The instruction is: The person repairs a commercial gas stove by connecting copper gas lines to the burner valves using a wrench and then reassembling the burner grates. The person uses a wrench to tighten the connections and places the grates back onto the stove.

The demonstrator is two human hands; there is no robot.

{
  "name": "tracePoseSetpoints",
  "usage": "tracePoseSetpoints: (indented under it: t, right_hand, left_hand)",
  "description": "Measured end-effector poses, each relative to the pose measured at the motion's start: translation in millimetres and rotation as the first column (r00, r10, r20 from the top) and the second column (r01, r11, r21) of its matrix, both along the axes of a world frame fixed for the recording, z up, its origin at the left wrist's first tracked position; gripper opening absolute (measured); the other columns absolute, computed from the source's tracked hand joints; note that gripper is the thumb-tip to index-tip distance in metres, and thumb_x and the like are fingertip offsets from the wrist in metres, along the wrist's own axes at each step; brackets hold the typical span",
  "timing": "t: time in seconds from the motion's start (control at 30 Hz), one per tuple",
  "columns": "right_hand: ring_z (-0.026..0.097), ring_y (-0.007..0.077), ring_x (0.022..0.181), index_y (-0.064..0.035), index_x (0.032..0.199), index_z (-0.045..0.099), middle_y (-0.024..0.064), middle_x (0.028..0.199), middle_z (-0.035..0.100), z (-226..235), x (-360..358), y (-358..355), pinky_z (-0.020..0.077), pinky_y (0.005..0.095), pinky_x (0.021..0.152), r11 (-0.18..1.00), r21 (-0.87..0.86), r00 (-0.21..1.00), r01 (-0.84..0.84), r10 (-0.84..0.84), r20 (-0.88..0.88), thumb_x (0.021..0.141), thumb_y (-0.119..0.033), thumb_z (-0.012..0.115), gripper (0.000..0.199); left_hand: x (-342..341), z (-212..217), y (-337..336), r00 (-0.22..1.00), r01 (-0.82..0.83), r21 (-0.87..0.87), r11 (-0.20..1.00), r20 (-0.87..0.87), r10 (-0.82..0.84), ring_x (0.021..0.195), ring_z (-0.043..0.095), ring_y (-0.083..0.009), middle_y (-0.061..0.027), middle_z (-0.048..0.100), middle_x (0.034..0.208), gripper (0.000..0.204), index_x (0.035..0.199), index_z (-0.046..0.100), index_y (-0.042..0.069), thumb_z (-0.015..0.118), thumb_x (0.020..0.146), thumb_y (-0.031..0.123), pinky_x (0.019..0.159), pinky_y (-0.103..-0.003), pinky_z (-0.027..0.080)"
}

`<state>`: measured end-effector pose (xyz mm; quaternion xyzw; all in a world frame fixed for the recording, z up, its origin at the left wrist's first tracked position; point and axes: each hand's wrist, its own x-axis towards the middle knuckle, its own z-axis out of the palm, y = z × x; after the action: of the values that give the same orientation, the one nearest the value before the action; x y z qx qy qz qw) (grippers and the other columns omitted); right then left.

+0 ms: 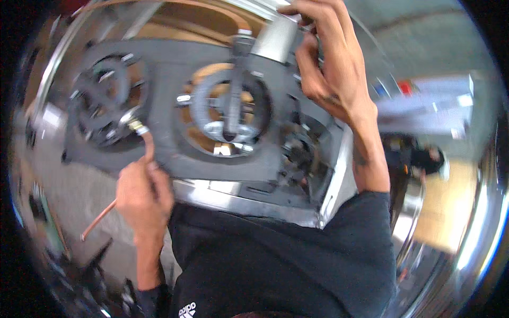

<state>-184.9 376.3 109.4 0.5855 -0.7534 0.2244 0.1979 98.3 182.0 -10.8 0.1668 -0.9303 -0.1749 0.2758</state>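
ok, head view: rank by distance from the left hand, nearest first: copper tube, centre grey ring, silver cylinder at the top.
1. Thin copper tube: in the left hand, running down-left from the fist.
2. Round grey metal ring: middle of the dark grey plate, up and to the right.
3. Silver metal cylinder: top of frame, under the right hand.

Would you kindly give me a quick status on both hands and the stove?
Left hand gripping copper tube, tip at left burner. Right hand closed on silver cylinder at top. Stove panel unobstructed.
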Motion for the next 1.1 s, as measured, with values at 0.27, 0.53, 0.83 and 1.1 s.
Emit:
tracePoseSetpoints:
  t: [0.27,0.53,0.83,1.1]
  right_hand:
    - [0.057,0.0422,0.115,-0.0019,0.124,0.055,0.0221,0.117,0.055,-2.9,54.7,176.0,0.0479,0.0482,0.101,0.822,0.230,0.845,0.520,-0.535,0.003,0.084,0.005,0.056,0.041]
    - [0.063,0.0409,0.097,0.0014,0.114,0.057,0.0217,0.102,0.061,-84.6,190.4,291.3,0.0499,0.0483,0.085,0.464,0.460,0.394,0.757,-0.886,0.246,0.096,-0.007,0.061,0.020]
    - [0.063,0.0338,0.087,0.0024,0.111,0.060,0.0188,0.098,0.064,-130.7,280.2,278.2,0.0510,0.0443,0.080,0.328,0.387,0.029,0.862,-0.794,0.607,0.098,-0.016,0.071,0.025]
    - [0.068,0.0374,0.094,0.0045,0.124,0.057,0.0237,0.104,0.067,-135.3,288.4,267.1,0.0543,0.0453,0.084,0.301,0.519,0.113,0.800,-0.925,0.363,0.095,-0.018,0.072,0.040]
  left_hand:
    - [12.0,-0.7,-19.6,0.976,0.098,0.032,0.995,0.191,-0.103,0.081,0.068,-0.0312,-0.0197,0.072,0.098,0.027,0.121,0.067,-0.006,0.059,0.107,0.017,0.073,-0.040,0.052]
    - [15.3,3.0,-28.3,0.943,0.066,0.169,0.983,0.312,-0.117,0.074,0.064,-0.0217,-0.0134,0.073,0.096,0.025,0.125,0.066,0.002,0.054,0.111,0.019,0.069,-0.037,0.051]
    - [13.1,23.9,-24.5,0.933,0.022,0.174,0.984,0.351,-0.083,0.073,0.060,-0.0179,-0.0151,0.069,0.082,0.037,0.120,0.069,-0.001,0.056,0.111,0.032,0.067,-0.035,0.049]
    - [15.2,31.3,-28.1,0.959,0.015,0.191,0.982,0.274,-0.068,0.083,0.070,-0.0226,-0.0189,0.073,0.093,0.031,0.117,0.071,0.000,0.058,0.109,0.027,0.076,-0.037,0.053]
